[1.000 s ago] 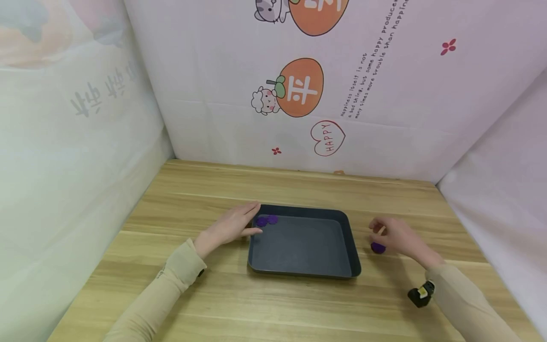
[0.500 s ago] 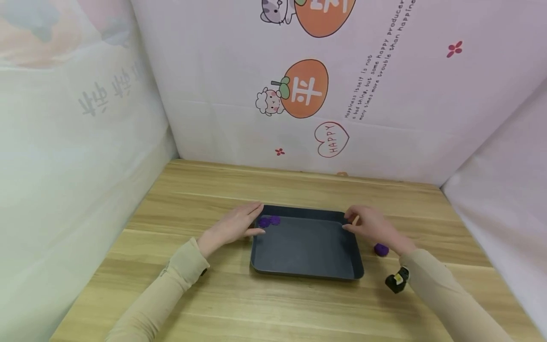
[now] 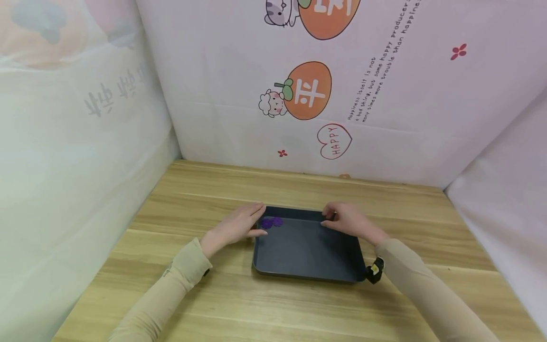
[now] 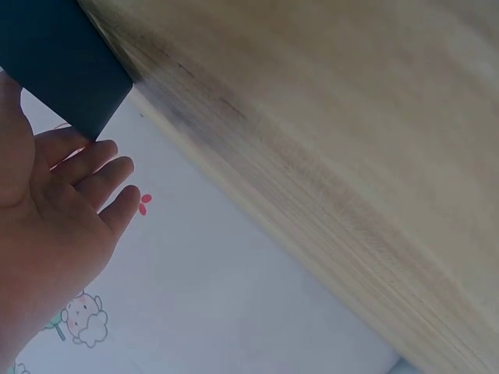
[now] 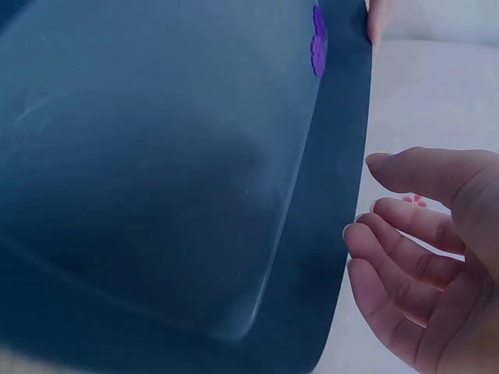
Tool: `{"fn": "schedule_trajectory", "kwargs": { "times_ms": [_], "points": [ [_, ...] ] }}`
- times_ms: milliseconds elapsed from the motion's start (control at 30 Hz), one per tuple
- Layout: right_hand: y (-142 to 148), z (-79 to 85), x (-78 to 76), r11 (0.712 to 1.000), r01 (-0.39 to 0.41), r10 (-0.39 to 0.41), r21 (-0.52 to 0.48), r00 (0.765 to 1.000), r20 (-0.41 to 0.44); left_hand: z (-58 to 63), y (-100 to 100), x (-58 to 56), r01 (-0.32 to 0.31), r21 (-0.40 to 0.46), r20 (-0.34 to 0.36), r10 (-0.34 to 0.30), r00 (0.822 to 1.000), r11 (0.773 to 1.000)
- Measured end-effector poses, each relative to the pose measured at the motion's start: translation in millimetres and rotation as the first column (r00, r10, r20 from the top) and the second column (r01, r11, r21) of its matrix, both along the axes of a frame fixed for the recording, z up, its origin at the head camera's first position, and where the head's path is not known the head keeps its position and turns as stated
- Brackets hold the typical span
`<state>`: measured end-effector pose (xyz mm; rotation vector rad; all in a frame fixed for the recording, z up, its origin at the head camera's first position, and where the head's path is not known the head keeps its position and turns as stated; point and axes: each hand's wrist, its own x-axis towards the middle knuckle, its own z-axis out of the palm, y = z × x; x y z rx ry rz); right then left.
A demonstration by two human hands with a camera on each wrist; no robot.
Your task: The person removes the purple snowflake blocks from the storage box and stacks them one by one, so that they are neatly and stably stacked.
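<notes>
A dark grey rectangular tray (image 3: pixel 307 251) lies on the wooden table. Two small purple pieces with scalloped edges (image 3: pixel 267 223) sit side by side in its far left corner; they also show in the right wrist view (image 5: pixel 318 54). My left hand (image 3: pixel 236 224) rests at that corner, fingers along the outside and thumb over the rim. The left wrist view shows those fingers loosely bent against the tray's corner (image 4: pixel 62 70). My right hand (image 3: pixel 347 219) hovers over the tray's far right part. Its thumb and fingers are loosely bent and apart in the right wrist view, with nothing visible between them.
The wooden table (image 3: pixel 278 313) extends around the tray on all sides. White printed cloth (image 3: pixel 239 123) walls it in at the back, left and right. A small black device (image 3: pixel 375 270) hangs at the right wrist, near the tray's near right corner.
My right hand has moved left from beside the tray to above it. The purple piece on the table at right is now out of sight, where the right sleeve is. The left hand stays put.
</notes>
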<state>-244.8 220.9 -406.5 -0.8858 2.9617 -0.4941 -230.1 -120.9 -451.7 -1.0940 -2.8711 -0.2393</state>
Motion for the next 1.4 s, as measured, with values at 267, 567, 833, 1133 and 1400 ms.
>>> {"fn": "schedule_trajectory", "kwargs": {
  "times_ms": [267, 567, 833, 1133, 1400],
  "points": [
    [-24, -4.6, -5.4, 0.999, -0.035, 0.035, -0.012, 0.999, 0.025, 1.4, 0, 0.3, 0.019, 0.015, -0.023, -0.019, 1.0, 1.0],
    [-51, -8.4, -7.9, 0.996, -0.08, 0.082, -0.032, 0.996, 0.045, 0.7, 0, 1.5, 0.025, 0.038, -0.025, -0.025, 0.999, 0.999],
    [-71, -15.1, -8.8, 0.993, -0.114, 0.114, -0.011, 0.993, 0.035, -0.1, 0, 1.3, 0.015, 0.042, -0.013, -0.014, 1.0, 0.999],
    [-93, -22.0, -12.1, 0.995, -0.09, 0.087, 0.039, 0.993, 0.078, -2.9, -1, -0.9, 0.002, 0.029, 0.012, -0.003, 1.0, 1.0],
    [-104, -20.5, -12.0, 0.992, -0.113, 0.108, 0.052, 0.99, 0.089, -6.2, -2, -3.7, -0.004, 0.016, 0.011, 0.004, 1.0, 1.0]
  ]
}}
